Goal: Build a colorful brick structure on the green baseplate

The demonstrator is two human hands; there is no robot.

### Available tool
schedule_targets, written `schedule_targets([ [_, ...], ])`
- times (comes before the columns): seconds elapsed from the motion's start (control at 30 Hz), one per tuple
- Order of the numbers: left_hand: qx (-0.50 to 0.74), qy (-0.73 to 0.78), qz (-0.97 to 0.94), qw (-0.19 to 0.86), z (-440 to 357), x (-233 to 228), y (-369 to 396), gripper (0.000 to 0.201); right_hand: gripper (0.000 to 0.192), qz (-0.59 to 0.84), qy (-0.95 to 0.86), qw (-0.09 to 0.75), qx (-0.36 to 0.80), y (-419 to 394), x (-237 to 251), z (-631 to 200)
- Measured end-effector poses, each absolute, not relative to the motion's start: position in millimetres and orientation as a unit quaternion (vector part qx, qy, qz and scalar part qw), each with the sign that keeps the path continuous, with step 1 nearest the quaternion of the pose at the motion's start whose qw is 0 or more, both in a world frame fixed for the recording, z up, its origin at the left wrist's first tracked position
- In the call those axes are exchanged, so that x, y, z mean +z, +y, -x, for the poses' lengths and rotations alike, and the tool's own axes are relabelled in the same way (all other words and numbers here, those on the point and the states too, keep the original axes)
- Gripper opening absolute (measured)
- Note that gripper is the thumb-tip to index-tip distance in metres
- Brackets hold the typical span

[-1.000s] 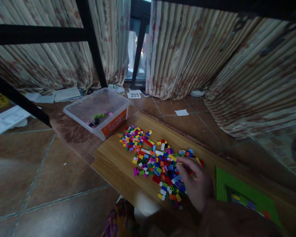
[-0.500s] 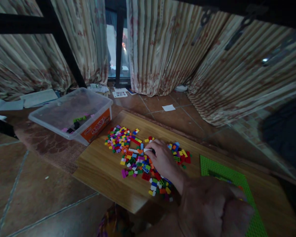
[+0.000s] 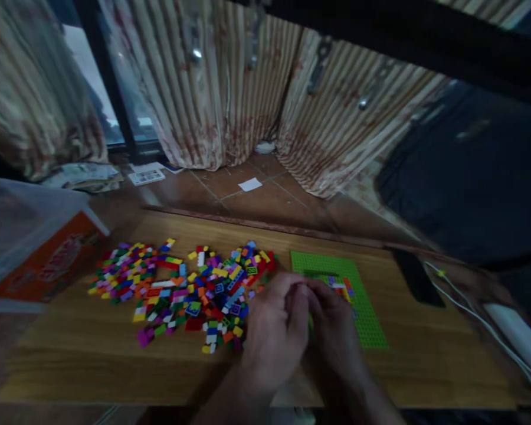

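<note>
A wooden board fills the lower half of the frame, lying across a brown tiled floor. Striped curtains hang across the upper part of the frame, and a large dark shape, too blurred to identify, sits at the upper right. At the left edge stands a clear plastic box with an orange label, resting at the board's left end.

Left of centre, a wide scatter of small coloured bricks spreads over the board. Just right of it lies a green baseplate, flat on the wood, with a few small bricks fixed near its upper middle.

At lower centre the two hands meet over the baseplate's left edge. The left hand and the right hand are knuckles-up with their fingertips drawn together at one spot; the fingers are curled and closed toward each other, but motion blur hides whether anything is pinched between them.

Further right on the board lie a flat black object, a thin white cable, and a white oblong thing at the right edge. Papers and a small white scrap lie on the floor beyond the board.
</note>
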State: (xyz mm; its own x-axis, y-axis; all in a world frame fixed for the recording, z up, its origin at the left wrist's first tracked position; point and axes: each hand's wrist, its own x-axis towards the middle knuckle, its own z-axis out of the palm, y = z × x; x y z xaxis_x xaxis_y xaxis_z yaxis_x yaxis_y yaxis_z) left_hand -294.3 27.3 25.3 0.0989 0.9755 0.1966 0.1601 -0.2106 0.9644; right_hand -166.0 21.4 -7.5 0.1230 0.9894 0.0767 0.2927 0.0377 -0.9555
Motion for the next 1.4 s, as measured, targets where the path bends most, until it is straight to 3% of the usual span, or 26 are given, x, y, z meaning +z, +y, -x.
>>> schedule_targets([
  [0.2,0.376,0.470,-0.680,0.419,267.9,1.7,26.3,0.015,0.022,0.605,-0.591,0.390,0.364,-13.7,-6.1,121.0],
  [0.47,0.312,0.403,-0.768,0.388,219.9,-19.8,8.2,0.019,0.017,0.643,-0.585,0.360,0.338,-29.4,-10.5,53.1],
  [0.9,0.255,0.453,-0.813,0.262,184.5,-27.7,22.7,0.014,0.026,0.700,-0.477,0.427,0.316,-25.6,-28.1,16.7],
  [1.4,0.201,0.480,-0.829,0.207,188.7,-21.0,39.8,0.014,0.029,0.702,-0.482,0.441,0.285,-12.8,-23.4,22.2],
])
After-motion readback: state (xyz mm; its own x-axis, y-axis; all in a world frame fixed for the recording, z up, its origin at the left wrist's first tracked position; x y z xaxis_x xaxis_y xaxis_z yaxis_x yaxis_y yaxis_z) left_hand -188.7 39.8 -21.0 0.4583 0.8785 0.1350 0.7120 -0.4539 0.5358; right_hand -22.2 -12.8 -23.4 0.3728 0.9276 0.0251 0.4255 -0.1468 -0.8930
